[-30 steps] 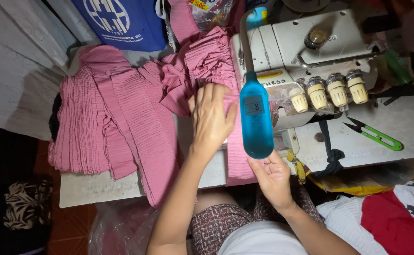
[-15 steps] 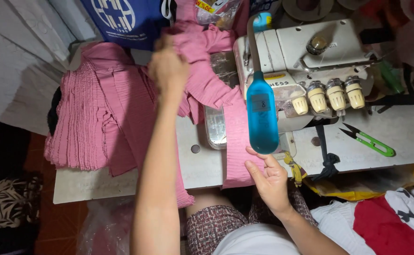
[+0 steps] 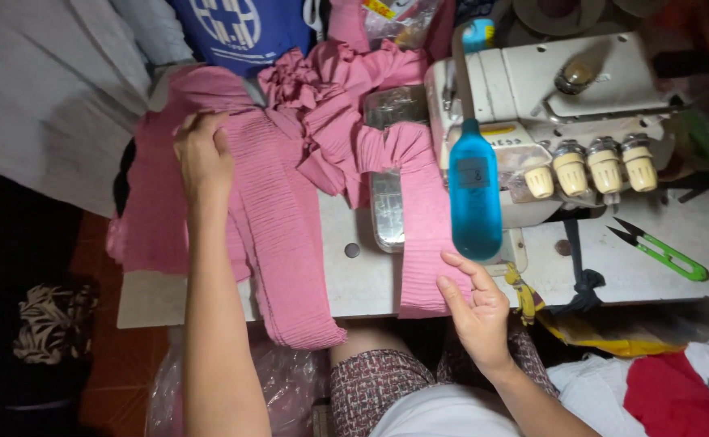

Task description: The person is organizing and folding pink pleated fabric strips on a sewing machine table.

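Now left hand (image 3: 202, 155) grasps the pink pleated fabric (image 3: 278, 214) near the table's (image 3: 630, 271) left edge; right hand (image 3: 474, 301), fingers open, presses the strip's end at front edge. Strip runs front-to-back toward sewing machine (image 3: 549, 89).

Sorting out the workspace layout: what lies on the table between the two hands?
Head view: between left hand and right hand lie pleated pink fabric and a bare table strip.

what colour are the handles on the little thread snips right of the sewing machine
Bright green, seen in the head view: the thread snips lie on the table.
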